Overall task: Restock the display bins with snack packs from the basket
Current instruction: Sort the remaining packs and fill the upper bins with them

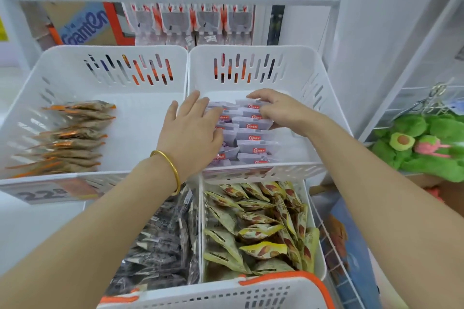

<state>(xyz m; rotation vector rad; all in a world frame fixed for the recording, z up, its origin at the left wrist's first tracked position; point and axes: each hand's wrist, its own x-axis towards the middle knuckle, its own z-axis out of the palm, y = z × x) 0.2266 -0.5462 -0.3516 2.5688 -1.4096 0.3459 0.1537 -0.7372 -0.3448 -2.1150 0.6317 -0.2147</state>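
Both my hands are inside the upper right white bin (301,75). Pale lilac snack packs with red logos (253,137) stand in rows there. My left hand (193,130), gold bangle on the wrist, lies with straight fingers against the left side of the rows. My right hand (278,108) curls over the top packs at the back and pinches them. The white basket with an orange rim and handle (288,281) is at the bottom edge; its inside is hidden.
The upper left bin (140,118) holds brown and orange packs (70,138) along its left side. Below are a bin of dark packs (160,241) and a bin of yellow-green packs (261,228). Green plush toys (421,145) sit at right. Shelves of hanging goods stand behind.
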